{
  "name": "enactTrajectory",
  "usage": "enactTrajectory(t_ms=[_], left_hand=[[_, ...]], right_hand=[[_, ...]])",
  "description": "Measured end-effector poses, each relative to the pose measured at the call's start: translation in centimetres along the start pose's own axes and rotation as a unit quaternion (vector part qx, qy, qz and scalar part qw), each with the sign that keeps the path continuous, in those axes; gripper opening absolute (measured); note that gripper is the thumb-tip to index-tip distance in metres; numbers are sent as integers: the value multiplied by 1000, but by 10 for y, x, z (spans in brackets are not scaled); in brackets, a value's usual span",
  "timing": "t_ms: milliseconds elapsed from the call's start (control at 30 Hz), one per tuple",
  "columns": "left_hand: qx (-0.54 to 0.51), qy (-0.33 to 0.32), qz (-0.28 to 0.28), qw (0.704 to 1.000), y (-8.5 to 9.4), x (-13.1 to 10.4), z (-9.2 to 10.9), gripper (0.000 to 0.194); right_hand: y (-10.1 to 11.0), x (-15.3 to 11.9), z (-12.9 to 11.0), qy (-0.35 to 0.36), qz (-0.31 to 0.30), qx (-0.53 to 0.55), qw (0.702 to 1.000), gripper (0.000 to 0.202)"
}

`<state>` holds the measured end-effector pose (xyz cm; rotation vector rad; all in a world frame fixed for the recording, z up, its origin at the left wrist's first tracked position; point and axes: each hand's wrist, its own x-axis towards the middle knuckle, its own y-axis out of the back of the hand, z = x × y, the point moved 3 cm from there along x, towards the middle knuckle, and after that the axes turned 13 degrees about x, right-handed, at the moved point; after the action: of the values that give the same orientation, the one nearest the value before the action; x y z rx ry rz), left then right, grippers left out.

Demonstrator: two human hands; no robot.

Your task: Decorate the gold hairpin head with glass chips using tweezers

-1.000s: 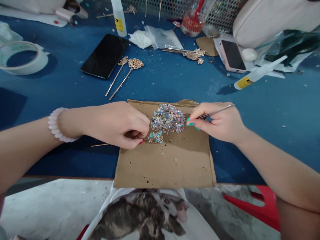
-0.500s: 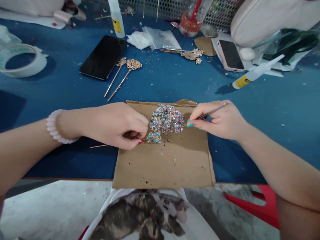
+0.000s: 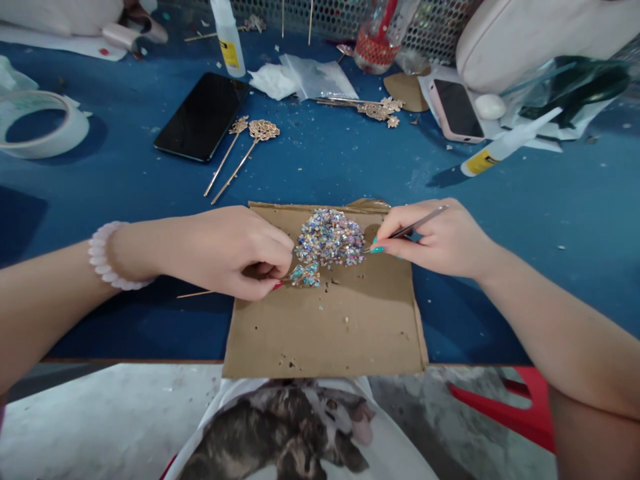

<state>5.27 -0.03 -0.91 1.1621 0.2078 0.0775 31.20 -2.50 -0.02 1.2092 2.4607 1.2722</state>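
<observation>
My left hand point(image 3: 240, 253) pinches a hair stick by its thin shaft, which sticks out behind the wrist. The hair stick's ornamental head point(image 3: 305, 275), set with small turquoise and blue pieces, points right over the cardboard. Between my right thumb and fingers is a pair of metal tweezers point(image 3: 417, 222); my right hand point(image 3: 433, 240) holds it slanted, tips at the right edge of a pile of small multicoloured shiny chips point(image 3: 330, 237). Whether the tips grip a chip is too small to tell. Under all this lies a sheet of cardboard point(image 3: 320, 340).
Gold hair sticks point(image 3: 240, 160) lie beyond my left hand, beside a black phone point(image 3: 200, 117). A glue bottle point(image 3: 230, 40) stands behind; another glue bottle point(image 3: 500, 150) leans at right near a pink-cased phone point(image 3: 456, 110). A tape roll point(image 3: 75, 130) is far left.
The whole view has shifted very slightly to the left. Both hands keep their grips, and the tweezer tips stay at the pile's right edge.
</observation>
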Motion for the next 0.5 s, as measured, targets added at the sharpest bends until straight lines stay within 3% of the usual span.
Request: enactTrajectory(t_ms=[500], left_hand=[[-19,13,29,999,-2,-1,3,15]], right_hand=[[1,-1,-1,-20,-4,-14,1000,27]])
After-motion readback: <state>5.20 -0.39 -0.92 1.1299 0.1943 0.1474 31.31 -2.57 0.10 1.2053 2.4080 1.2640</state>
